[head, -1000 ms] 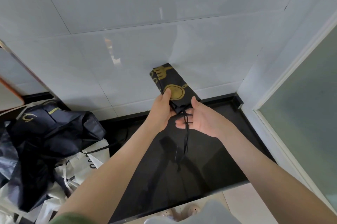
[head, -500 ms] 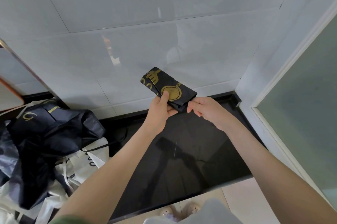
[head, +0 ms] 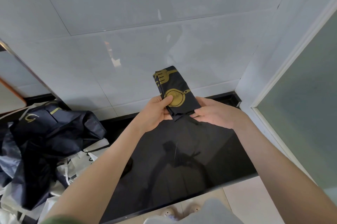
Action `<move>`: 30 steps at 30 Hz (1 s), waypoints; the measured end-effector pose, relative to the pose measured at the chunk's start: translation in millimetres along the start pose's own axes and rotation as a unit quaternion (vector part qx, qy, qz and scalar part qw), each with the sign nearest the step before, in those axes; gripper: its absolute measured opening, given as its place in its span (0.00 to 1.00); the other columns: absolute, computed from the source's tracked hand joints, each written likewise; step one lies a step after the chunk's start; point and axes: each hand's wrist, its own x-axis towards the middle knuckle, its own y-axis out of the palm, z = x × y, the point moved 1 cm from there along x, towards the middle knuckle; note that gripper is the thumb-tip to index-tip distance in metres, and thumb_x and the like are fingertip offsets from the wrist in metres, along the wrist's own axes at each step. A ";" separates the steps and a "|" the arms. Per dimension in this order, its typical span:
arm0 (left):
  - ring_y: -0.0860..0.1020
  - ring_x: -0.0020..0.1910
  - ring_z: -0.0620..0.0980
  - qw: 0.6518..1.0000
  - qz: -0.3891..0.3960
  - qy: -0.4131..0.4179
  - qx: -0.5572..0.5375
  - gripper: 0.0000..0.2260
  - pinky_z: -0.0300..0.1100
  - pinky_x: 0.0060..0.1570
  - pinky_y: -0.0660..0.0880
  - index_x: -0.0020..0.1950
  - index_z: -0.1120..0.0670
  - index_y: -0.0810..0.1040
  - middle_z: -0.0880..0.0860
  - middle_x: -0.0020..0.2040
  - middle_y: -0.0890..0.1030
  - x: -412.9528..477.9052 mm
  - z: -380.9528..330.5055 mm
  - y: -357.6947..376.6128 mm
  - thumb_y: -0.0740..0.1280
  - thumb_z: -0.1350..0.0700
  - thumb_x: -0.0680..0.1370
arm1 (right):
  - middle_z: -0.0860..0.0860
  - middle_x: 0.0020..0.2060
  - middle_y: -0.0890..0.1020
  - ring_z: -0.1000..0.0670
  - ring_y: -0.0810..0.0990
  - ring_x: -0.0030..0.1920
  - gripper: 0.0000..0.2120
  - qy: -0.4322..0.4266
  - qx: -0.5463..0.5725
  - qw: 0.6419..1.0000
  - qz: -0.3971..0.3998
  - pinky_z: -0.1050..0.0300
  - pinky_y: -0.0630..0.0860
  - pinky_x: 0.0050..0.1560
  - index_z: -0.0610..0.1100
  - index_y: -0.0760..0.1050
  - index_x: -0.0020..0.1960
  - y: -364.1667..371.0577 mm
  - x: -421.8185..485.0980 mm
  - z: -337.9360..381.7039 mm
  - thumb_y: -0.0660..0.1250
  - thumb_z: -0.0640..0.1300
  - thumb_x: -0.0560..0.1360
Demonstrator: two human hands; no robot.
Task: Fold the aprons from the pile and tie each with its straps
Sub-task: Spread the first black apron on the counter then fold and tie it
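A folded black apron [head: 177,85] with a gold fork and pan print is held up in the air above the black counter [head: 182,169]. My left hand [head: 156,110] grips its lower left edge, thumb pressed on the gold pan print. My right hand [head: 213,114] holds the lower right corner, fingers curled under the fabric near the thin black strap [head: 193,121] at the bundle's bottom. A pile of unfolded dark and white aprons [head: 45,141] lies on the counter at the left.
White wall tiles [head: 127,59] rise behind the counter. A frosted glass door with a white frame [head: 291,96] stands at the right. The counter's front edge runs low in view, with pale floor tiles [head: 246,201] below it.
The hanging strap seen a second ago is now drawn up against the bundle. The folded apron has tilted from slanting left to more upright, and my right hand has closed on its lower corner.
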 end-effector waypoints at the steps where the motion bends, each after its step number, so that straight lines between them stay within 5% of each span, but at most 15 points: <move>1: 0.83 0.49 0.51 1.000 0.016 -0.010 0.005 0.11 0.44 0.47 0.81 0.58 0.59 0.77 0.54 0.52 0.84 -0.8 -1.6 0.3 0.57 0.58 0.83 | 0.42 0.65 0.76 0.47 0.79 0.62 0.21 0.016 0.068 0.997 0.031 0.50 0.73 0.66 0.45 0.67 0.68 3.8 -1.6 0.7 0.60 0.32 0.77; 3: 0.83 0.50 0.51 0.999 0.037 -0.021 0.014 0.11 0.44 0.48 0.81 0.58 0.58 0.77 0.54 0.52 0.84 -1.5 -5.9 1.9 0.57 0.58 0.83 | 0.47 0.69 0.72 0.54 0.75 0.65 0.24 0.082 0.175 0.981 0.010 0.55 0.71 0.67 0.48 0.61 0.72 5.9 1.9 0.0 0.56 0.31 0.79; 5: 0.83 0.49 0.49 0.998 0.052 -0.023 0.030 0.11 0.42 0.48 0.81 0.57 0.58 0.78 0.53 0.51 0.85 -2.2 -11.0 3.7 0.57 0.58 0.83 | 0.54 0.67 0.73 0.59 0.72 0.66 0.22 0.015 0.104 0.990 -0.098 0.62 0.67 0.69 0.48 0.60 0.74 6.8 2.9 4.5 0.57 0.41 0.81; 6: 0.83 0.49 0.49 0.997 0.062 -0.027 0.044 0.11 0.42 0.48 0.80 0.57 0.58 0.78 0.53 0.51 0.85 -2.8 -12.8 4.5 0.57 0.58 0.83 | 0.52 0.62 0.78 0.57 0.74 0.63 0.20 -0.045 0.081 0.991 -0.092 0.64 0.68 0.66 0.47 0.65 0.71 7.8 -4.1 7.8 0.60 0.46 0.80; 7: 0.83 0.49 0.49 0.995 0.074 -0.033 0.059 0.11 0.42 0.48 0.80 0.57 0.57 0.78 0.52 0.51 0.85 -3.5 -14.1 5.2 0.58 0.58 0.82 | 0.48 0.58 0.81 0.55 0.77 0.59 0.19 -0.084 0.150 0.985 0.011 0.67 0.63 0.63 0.45 0.71 0.67 13.3 -4.4 9.8 0.61 0.48 0.79; 8: 0.83 0.50 0.49 0.993 0.086 -0.041 0.074 0.11 0.42 0.48 0.80 0.57 0.57 0.78 0.52 0.51 0.84 -4.6 -14.9 6.3 0.58 0.57 0.82 | 0.46 0.55 0.83 0.52 0.79 0.58 0.18 -0.082 0.247 0.961 0.094 0.60 0.74 0.60 0.44 0.77 0.63 18.8 -0.1 10.5 0.59 0.50 0.78; 9: 0.83 0.50 0.49 0.990 0.096 -0.051 0.089 0.11 0.43 0.49 0.81 0.58 0.57 0.78 0.52 0.51 0.84 -5.3 -14.9 7.2 0.59 0.57 0.82 | 0.45 0.55 0.83 0.49 0.81 0.56 0.18 -0.110 0.291 0.950 0.036 0.56 0.78 0.48 0.44 0.82 0.58 21.1 1.9 11.1 0.57 0.50 0.78; 10: 0.82 0.51 0.49 0.987 0.104 -0.059 0.104 0.11 0.43 0.50 0.80 0.58 0.56 0.78 0.52 0.52 0.84 -5.4 -14.5 8.0 0.59 0.56 0.81 | 0.45 0.53 0.84 0.47 0.83 0.54 0.18 -0.091 0.326 0.941 0.006 0.55 0.80 0.51 0.44 0.84 0.54 20.2 5.4 8.5 0.58 0.49 0.77; 14: 0.81 0.53 0.52 0.986 0.088 -0.076 0.119 0.11 0.47 0.55 0.79 0.57 0.56 0.79 0.52 0.53 0.84 -2.1 -12.3 11.5 0.61 0.54 0.81 | 0.45 0.52 0.84 0.46 0.84 0.52 0.11 -0.055 0.224 0.969 -0.090 0.54 0.81 0.52 0.42 0.79 0.57 23.7 14.7 9.2 0.65 0.41 0.76; 21: 0.80 0.58 0.50 0.978 0.064 -0.092 0.174 0.14 0.47 0.59 0.77 0.63 0.57 0.76 0.54 0.60 0.81 -2.9 2.5 12.4 0.62 0.51 0.80 | 0.43 0.51 0.84 0.44 0.84 0.51 0.11 -0.086 0.290 0.941 -0.155 0.51 0.82 0.48 0.40 0.78 0.57 18.4 20.3 5.5 0.64 0.34 0.77; 27: 0.83 0.44 0.53 0.981 0.026 -0.061 0.182 0.17 0.42 0.44 0.80 0.58 0.61 0.78 0.58 0.50 0.84 -4.2 4.5 19.4 0.56 0.50 0.84 | 0.33 0.61 0.77 0.35 0.76 0.62 0.19 -0.125 0.232 0.952 -0.154 0.40 0.73 0.65 0.30 0.70 0.66 6.2 17.1 -2.5 0.61 0.27 0.75; 30: 0.84 0.41 0.52 0.984 0.002 -0.051 0.172 0.18 0.41 0.40 0.80 0.57 0.61 0.79 0.57 0.48 0.84 -2.1 4.9 23.4 0.55 0.50 0.84 | 0.41 0.52 0.83 0.41 0.81 0.56 0.16 -0.147 0.149 0.962 -0.178 0.46 0.76 0.61 0.36 0.77 0.58 8.3 13.0 1.8 0.61 0.24 0.74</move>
